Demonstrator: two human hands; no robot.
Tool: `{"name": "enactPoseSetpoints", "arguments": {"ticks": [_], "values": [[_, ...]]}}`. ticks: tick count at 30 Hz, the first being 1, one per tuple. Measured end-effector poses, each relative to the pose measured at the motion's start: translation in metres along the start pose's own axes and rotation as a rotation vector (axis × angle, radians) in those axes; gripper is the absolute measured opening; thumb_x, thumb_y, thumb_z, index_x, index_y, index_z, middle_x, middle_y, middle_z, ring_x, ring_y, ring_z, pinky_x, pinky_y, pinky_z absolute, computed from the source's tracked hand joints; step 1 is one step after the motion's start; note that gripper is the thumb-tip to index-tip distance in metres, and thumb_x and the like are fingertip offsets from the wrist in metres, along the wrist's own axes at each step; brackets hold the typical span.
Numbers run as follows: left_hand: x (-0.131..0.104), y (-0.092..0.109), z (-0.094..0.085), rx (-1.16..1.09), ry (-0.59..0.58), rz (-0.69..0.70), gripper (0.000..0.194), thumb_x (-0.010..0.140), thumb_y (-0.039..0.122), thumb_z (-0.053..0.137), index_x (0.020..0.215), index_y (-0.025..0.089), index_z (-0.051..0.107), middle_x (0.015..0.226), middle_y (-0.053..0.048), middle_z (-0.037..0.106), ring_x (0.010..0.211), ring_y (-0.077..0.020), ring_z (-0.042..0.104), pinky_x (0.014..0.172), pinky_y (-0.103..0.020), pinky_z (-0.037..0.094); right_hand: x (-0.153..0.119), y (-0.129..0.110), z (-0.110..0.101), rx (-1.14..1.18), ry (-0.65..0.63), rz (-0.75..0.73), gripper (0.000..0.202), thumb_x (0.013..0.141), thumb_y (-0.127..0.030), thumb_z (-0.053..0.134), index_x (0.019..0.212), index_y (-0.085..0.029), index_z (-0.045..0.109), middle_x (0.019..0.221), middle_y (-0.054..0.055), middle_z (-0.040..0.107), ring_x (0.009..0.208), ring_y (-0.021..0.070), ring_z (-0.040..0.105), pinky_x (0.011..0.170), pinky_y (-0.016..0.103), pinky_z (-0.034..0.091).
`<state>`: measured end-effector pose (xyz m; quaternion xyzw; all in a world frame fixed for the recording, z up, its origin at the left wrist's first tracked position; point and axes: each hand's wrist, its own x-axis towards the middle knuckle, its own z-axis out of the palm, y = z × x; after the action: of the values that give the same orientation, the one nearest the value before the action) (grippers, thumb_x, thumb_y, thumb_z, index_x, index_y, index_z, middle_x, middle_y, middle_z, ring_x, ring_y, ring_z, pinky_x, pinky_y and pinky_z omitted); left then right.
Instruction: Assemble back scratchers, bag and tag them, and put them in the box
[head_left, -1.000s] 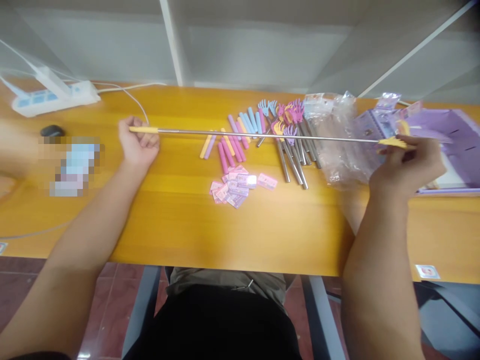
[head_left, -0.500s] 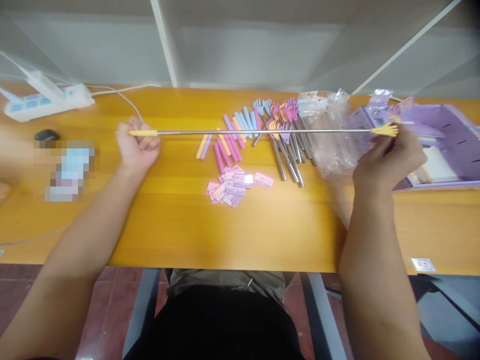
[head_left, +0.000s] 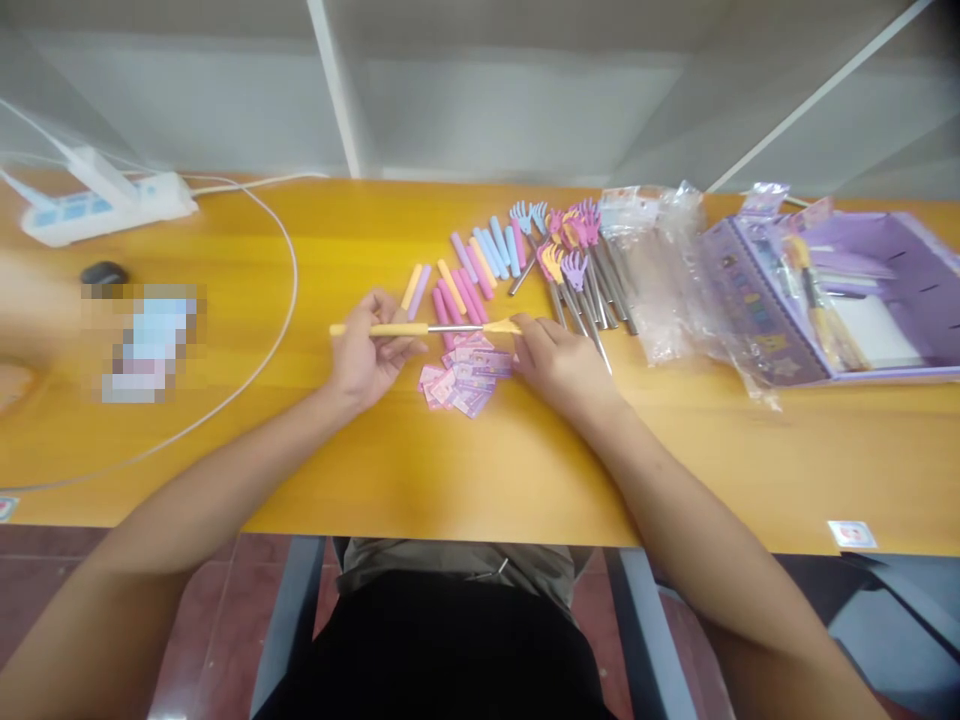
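A telescopic back scratcher (head_left: 454, 328) with a yellow grip and yellow hand-shaped head lies level between my hands, its metal rod now short. My left hand (head_left: 367, 350) is closed around the yellow grip. My right hand (head_left: 562, 365) pinches the yellow head, whose tip is hidden by the fingers. Below the rod lies a pile of small pink and purple cards (head_left: 469, 380). Behind it rest several coloured handle tubes (head_left: 465, 290) in pink, purple, blue and yellow. Several metal rods with coloured hand-shaped heads (head_left: 574, 265) are heaped beyond my right hand.
Clear plastic bags (head_left: 664, 290) lie right of the heap, against a purple box (head_left: 780, 310) holding a bagged yellow item. At left are a white power strip (head_left: 112, 205), a black mouse (head_left: 103, 273), a blurred-out rectangle (head_left: 161, 340) and a white cable (head_left: 292, 270). A grey partition stands behind.
My hands have come in from both sides toward the middle, and the long extended rod of the back scratcher has collapsed to a short length. Both hands still hold its ends.
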<state>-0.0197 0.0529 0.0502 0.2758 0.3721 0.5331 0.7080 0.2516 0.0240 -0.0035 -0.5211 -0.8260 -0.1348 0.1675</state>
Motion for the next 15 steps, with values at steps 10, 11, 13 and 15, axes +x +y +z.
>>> {"name": "enactPoseSetpoints", "arguments": {"ticks": [10, 11, 13, 15], "values": [[0.013, -0.019, -0.029, 0.102, -0.207, 0.194, 0.030, 0.087, 0.024, 0.073, 0.071, 0.023, 0.047, 0.055, 0.008, 0.032, 0.046, -0.0100, 0.037, 0.053, -0.024, 0.050, -0.007, 0.019, -0.020, 0.042, -0.008, -0.077, 0.038, 0.113, -0.045, 0.057, 0.127, -0.017, 0.078, 0.093, 0.008, 0.081, 0.073, 0.0205, 0.069, 0.063, 0.035, 0.033], [0.012, -0.020, -0.030, 0.128, -0.233, 0.209, 0.029, 0.085, 0.026, 0.074, 0.072, 0.023, 0.049, 0.054, 0.008, 0.032, 0.046, -0.0104, 0.037, 0.054, -0.025, 0.050, -0.007, 0.020, -0.021, 0.029, -0.014, -0.074, 0.039, 0.113, -0.046, 0.056, 0.126, -0.017, 0.079, 0.093, 0.009, 0.081, 0.073, 0.0206, 0.069, 0.064, 0.034, 0.033], [0.010, -0.021, -0.030, 0.171, -0.270, 0.240, 0.026, 0.083, 0.028, 0.075, 0.072, 0.023, 0.052, 0.053, 0.008, 0.032, 0.046, -0.0104, 0.035, 0.053, -0.025, 0.049, -0.007, 0.022, -0.020, 0.006, -0.015, -0.061, 0.039, 0.113, -0.046, 0.055, 0.123, -0.017, 0.080, 0.093, 0.010, 0.081, 0.074, 0.0210, 0.069, 0.064, 0.034, 0.031], [0.009, -0.019, -0.028, 0.187, -0.271, 0.260, 0.023, 0.081, 0.027, 0.073, 0.072, 0.023, 0.053, 0.053, 0.008, 0.032, 0.046, -0.0101, 0.033, 0.052, -0.024, 0.047, -0.007, 0.021, -0.019, -0.008, -0.015, -0.056, 0.038, 0.113, -0.044, 0.054, 0.121, -0.017, 0.080, 0.091, 0.010, 0.081, 0.073, 0.0210, 0.068, 0.063, 0.035, 0.029]]}}
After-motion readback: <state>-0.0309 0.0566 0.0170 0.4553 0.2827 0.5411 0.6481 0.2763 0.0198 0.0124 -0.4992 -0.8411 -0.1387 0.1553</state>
